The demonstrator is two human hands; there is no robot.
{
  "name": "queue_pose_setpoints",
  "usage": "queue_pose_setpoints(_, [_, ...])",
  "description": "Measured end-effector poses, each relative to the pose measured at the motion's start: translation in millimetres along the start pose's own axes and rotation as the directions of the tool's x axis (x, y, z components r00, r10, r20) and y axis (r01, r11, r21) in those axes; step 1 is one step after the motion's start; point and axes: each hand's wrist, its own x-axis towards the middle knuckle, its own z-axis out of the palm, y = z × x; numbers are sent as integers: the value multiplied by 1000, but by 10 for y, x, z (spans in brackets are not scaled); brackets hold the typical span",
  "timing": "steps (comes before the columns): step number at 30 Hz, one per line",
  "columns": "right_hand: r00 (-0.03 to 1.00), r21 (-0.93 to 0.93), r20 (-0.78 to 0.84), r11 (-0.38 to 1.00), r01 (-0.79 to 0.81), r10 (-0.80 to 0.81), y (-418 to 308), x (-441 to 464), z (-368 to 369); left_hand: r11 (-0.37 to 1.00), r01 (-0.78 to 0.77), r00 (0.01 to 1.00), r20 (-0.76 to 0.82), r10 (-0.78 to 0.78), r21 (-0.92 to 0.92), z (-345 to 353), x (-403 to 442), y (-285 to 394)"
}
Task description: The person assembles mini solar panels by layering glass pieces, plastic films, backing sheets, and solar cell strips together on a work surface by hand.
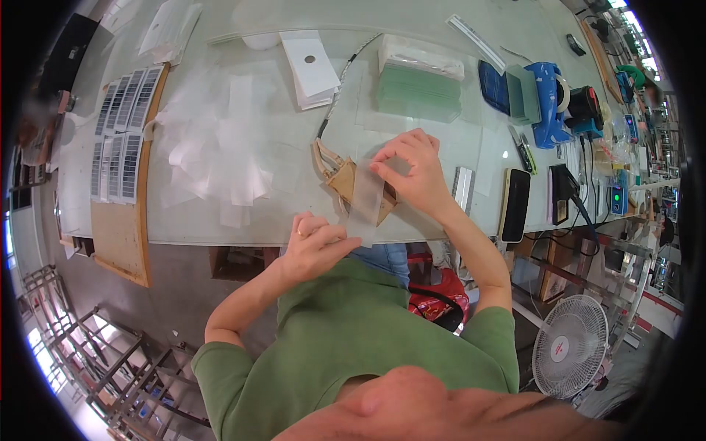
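Observation:
A narrow, translucent plastic strip [365,202] stretches between my two hands near the front edge of the table. My right hand [413,169] pinches its upper end between thumb and fingers. At the lower end, my left hand [318,242] is closed, fingers curled, with the strip's corner at its fingertips. Behind the strip lies a brown, angular block [343,181] with tan prongs, partly hidden by the strip and my right hand. A braided cord [340,87] runs up the table from near the prongs.
Clear film sheets [213,140] spread to the left, beside a board of small solar panels [121,140]. Stacked glass plates [419,92] and white cards [309,66] lie farther back. On the right are a blue tape dispenser [546,110], a phone [515,206] and a cutter [523,151].

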Motion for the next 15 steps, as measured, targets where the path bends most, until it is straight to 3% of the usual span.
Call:
queue_pose_setpoints(3, [997, -71, -75, 997, 9, -15, 32, 46, 12, 990, 135, 990, -24, -136, -42, 61, 108, 127])
queue_pose_setpoints(6, [995, -113, -94, 993, 13, -24, 91, 85, 25, 988, 149, 989, -17, -149, 31, 73, 153, 188])
queue_pose_setpoints(15, [994, -119, -105, 993, 10, -23, 135, 93, 82, 994, 53, 998, 14, -54, 96, 72, 142, 167])
